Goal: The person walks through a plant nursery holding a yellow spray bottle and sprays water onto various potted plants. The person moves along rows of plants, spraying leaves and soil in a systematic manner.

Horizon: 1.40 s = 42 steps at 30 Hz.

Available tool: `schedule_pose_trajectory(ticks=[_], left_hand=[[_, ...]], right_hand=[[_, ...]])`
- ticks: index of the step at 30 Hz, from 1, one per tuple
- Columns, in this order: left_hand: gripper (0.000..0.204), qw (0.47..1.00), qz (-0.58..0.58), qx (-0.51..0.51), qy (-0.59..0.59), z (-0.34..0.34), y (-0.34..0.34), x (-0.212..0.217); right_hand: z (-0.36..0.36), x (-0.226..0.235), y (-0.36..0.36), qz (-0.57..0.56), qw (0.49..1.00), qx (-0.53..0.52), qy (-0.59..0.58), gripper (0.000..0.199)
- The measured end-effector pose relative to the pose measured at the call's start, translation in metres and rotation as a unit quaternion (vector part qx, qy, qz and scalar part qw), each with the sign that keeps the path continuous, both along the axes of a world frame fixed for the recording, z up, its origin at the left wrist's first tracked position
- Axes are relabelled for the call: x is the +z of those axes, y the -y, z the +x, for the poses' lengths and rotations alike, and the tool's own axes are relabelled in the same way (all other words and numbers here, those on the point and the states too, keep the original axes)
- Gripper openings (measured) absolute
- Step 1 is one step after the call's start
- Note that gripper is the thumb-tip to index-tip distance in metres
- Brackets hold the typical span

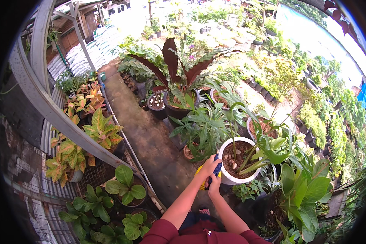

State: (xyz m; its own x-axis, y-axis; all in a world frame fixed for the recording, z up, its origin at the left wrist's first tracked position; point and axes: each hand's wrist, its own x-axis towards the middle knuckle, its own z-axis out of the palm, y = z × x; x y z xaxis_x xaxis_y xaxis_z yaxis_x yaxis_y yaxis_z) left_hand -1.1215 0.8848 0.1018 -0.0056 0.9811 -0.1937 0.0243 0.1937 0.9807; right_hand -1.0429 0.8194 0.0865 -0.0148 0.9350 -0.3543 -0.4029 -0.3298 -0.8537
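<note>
Both my hands are together just left of a white round pot (228, 177) that holds brown soil and a plant with thick green stems. My left hand (209, 166) is closed around the upper part of a dark blue and yellow object (216, 167), which could be a sprayer; its exact kind is partly hidden by my fingers. Just below, my right hand (214, 184) grips the same object lower down. Pale stones lie on the soil (240, 152) in the pot. Long green leaves (278, 156) lean out over its right side.
A dark pot (178, 112) with tall maroon-backed leaves stands ahead. On the left, a curved metal frame (75, 124) arches over potted plants, beside a concrete path (140, 134). A broad-leaved plant (305, 191) is at right. White sacks (83, 53) are stacked far left.
</note>
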Motion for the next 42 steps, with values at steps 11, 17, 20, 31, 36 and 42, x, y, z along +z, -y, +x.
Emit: schedule_pose_trajectory(ticks=[11, 17, 20, 31, 36, 42], left_hand=[[0.047, 0.984, -0.128, 0.074, 0.096, -0.015, 0.054, -0.132], [0.045, 0.979, -0.117, 0.079, 0.147, -0.027, 0.040, -0.122], [0.048, 0.987, -0.078, 0.064, 0.122, -0.029, 0.028, -0.105], [0.036, 0.974, -0.074, 0.126, 0.173, -0.036, 0.052, -0.102], [0.032, 0.973, -0.057, 0.174, 0.137, -0.037, 0.076, -0.116], [0.029, 0.949, -0.095, 0.225, 0.200, -0.057, 0.088, -0.138]], right_hand=[[-0.004, -0.051, 0.045, -0.187, 0.978, 0.090, 0.031, 0.029], [-0.019, -0.039, 0.036, -0.128, 0.987, 0.080, 0.062, 0.029], [-0.024, -0.031, 0.028, -0.089, 0.992, 0.065, 0.058, 0.029], [-0.017, -0.045, 0.035, -0.096, 0.983, 0.146, 0.062, 0.028], [-0.013, -0.060, 0.047, -0.133, 0.965, 0.203, 0.103, 0.028], [-0.027, -0.056, 0.051, -0.130, 0.957, 0.246, 0.079, 0.030]])
